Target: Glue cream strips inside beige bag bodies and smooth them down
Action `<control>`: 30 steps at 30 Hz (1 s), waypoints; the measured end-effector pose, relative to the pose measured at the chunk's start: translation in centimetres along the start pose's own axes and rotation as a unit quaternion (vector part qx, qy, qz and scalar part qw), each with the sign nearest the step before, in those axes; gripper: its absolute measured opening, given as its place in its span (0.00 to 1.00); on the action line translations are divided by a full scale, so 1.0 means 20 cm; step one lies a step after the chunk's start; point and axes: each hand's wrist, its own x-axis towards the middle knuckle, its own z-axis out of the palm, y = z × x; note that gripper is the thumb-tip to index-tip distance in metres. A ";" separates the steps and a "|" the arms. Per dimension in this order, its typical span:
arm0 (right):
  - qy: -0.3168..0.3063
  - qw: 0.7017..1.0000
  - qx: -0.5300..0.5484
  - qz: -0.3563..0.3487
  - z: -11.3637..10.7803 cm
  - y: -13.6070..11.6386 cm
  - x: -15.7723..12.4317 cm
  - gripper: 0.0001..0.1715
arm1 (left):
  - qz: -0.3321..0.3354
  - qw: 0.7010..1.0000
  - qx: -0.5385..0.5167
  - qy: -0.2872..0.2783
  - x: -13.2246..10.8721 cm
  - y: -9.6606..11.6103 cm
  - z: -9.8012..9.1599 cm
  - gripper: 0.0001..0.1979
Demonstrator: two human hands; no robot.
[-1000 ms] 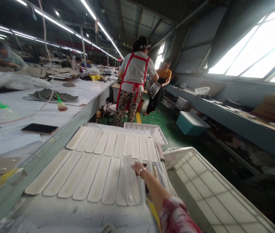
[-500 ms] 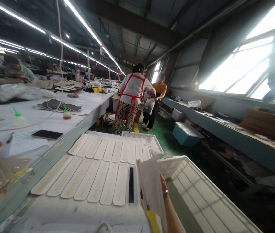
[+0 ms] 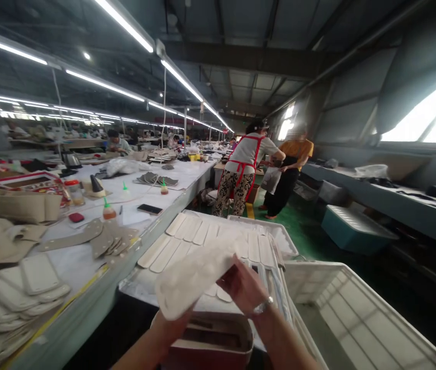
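Between my two hands is an off-white panel with rounded corners [image 3: 192,275], tilted and slightly blurred. My left hand [image 3: 173,326] grips its near end from below, most of the fingers hidden behind it. My right hand [image 3: 244,285] has its fingers closed at the panel's right edge; a metal bracelet circles that wrist. Under the panel, rows of similar off-white strips [image 3: 166,252] lie on a white-covered surface, some hidden by what I hold. Just below my hands stands a reddish box-like thing with a pale rim and dark slot [image 3: 218,336].
To the left runs a long worktable [image 3: 190,192] with stacked pale pieces [image 3: 21,293], green-tipped bottles [image 3: 109,210] and a phone [image 3: 150,209]. A white plastic crate [image 3: 341,272] stands at right. Two people [image 3: 241,164] stand ahead in the aisle, near a teal bin [image 3: 356,228].
My view has swung left and back. My left hand has come into view, and both hands now hold a panel over the rows. Earlier, my right hand was at the right side by an upright pale piece.
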 end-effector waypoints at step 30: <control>-0.124 0.608 -0.747 -0.239 -0.33 0.22 -0.16 0.50 | 0.109 0.960 0.186 -0.178 -0.09 -0.36 -0.06 0.07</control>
